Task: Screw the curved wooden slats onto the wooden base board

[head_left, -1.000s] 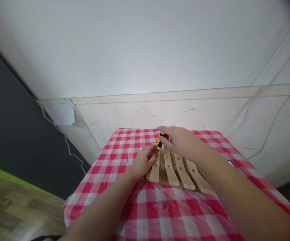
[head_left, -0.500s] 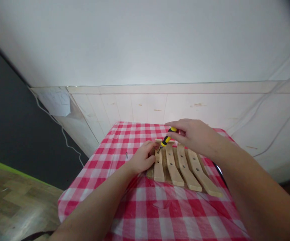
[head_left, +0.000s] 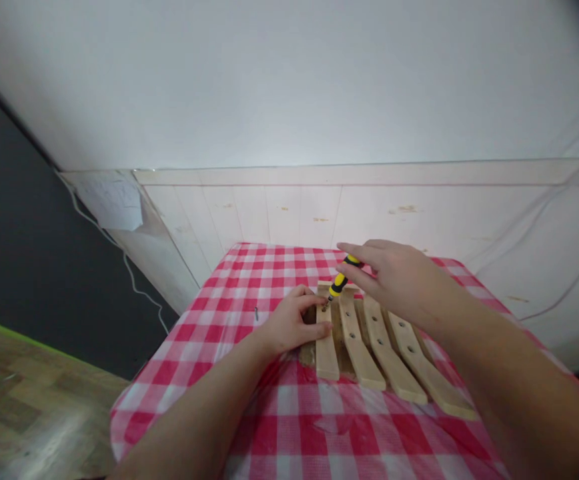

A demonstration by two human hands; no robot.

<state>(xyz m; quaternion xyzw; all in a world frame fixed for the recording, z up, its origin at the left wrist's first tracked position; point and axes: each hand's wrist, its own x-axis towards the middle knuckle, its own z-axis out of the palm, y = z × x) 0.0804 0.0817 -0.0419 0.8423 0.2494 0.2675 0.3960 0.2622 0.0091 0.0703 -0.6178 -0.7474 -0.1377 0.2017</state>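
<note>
My right hand [head_left: 394, 277] holds a yellow-and-black screwdriver [head_left: 340, 283] between thumb and fingers, its shaft slanting down to the left. The tip meets the upper hole area of the leftmost curved wooden piece [head_left: 327, 357]. My left hand [head_left: 294, 320] grips that same piece from its left side, with the thumb lying across it and fingertips beside the screwdriver tip. Several similar pale wooden pieces, such as the rightmost one [head_left: 432, 370], lie side by side with dark holes in them. Beneath them is a brown board [head_left: 307, 355], mostly covered.
A small metal screw [head_left: 256, 313] lies on the red-and-white checked tablecloth [head_left: 194, 387], left of my left hand. Behind the table stands a white panelled wall [head_left: 249, 207]. A pale cable [head_left: 132, 277] hangs along the left side.
My left thumb now lies across the leftmost wooden piece, and its fingers are nearer the screwdriver tip. The wooden pieces appear slightly lower and further right in view. The screwdriver stays on the leftmost piece.
</note>
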